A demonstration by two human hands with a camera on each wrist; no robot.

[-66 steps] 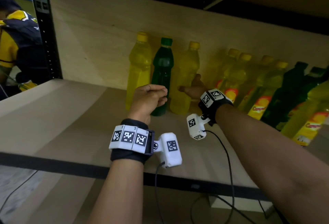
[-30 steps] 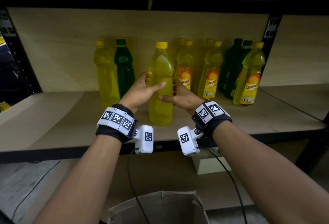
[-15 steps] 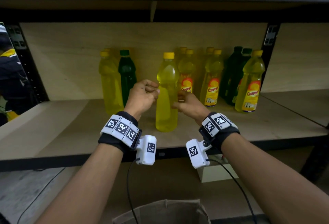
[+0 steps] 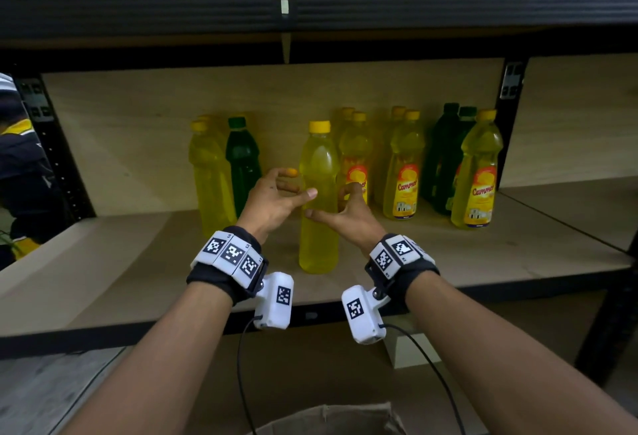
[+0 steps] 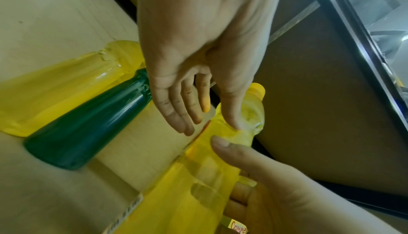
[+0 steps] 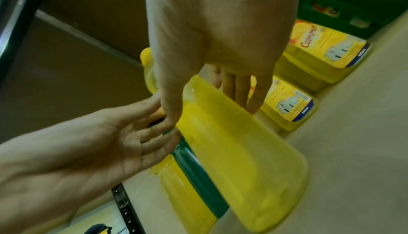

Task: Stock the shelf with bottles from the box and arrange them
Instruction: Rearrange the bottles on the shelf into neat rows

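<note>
An unlabelled yellow bottle (image 4: pixel 317 199) (image 6: pixel 232 141) stands upright near the front of the wooden shelf (image 4: pixel 103 279). My right hand (image 4: pixel 328 203) (image 6: pixel 212 108) holds its middle, with the thumb across the front and the fingers behind it. My left hand (image 4: pixel 297 182) (image 5: pixel 209 119) is open beside the bottle's left side, its thumb tip at the bottle's surface. Behind on the left stand an unlabelled yellow bottle (image 4: pixel 210 175) and a green bottle (image 4: pixel 243 161) (image 5: pixel 88 126). To the right stand labelled yellow bottles (image 4: pixel 404 172) and dark green bottles (image 4: pixel 443 158).
The black beam of the upper shelf (image 4: pixel 310 3) runs overhead. An open cardboard box (image 4: pixel 328 421) sits below my arms on the floor. A person (image 4: pixel 17 165) stands past the left upright. A white block (image 4: pixel 411 348) lies under the shelf.
My left hand has uncurled from a loose fist into an open hand beside the bottle. The bottle stays where it stood, with my right hand still round it.
</note>
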